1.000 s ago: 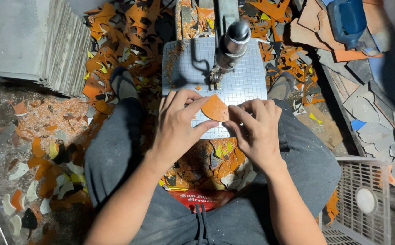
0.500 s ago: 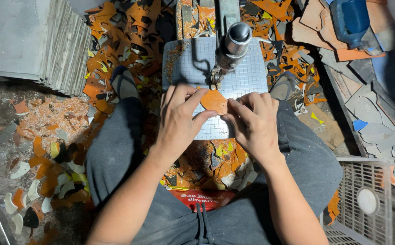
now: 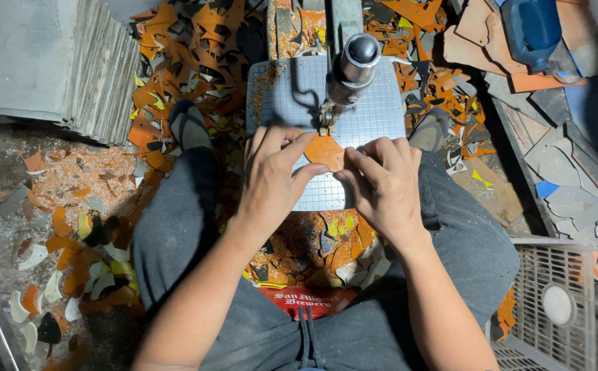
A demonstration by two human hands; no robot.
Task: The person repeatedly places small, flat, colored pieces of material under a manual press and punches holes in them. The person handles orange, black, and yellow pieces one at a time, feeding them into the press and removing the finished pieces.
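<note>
- i see the orange tile piece lying flat on the gridded work plate, directly below the cutting head of the small saw.
- my left hand presses on the piece's left edge; thumb and forefinger pinch it, the other fingers are curled on the plate.
- my right hand holds the piece's right edge the same way, fingertips touching the tile, palm down.
- both hands grip the same piece from opposite sides, close together.
- the plate sits between my knees; my grey trousers frame it on both sides.
- orange tile offcuts cover the floor around the plate and beyond it.
- a stack of grey tiles stands at far left.
- a white plastic crate is at lower right, a blue container at upper right.
</note>
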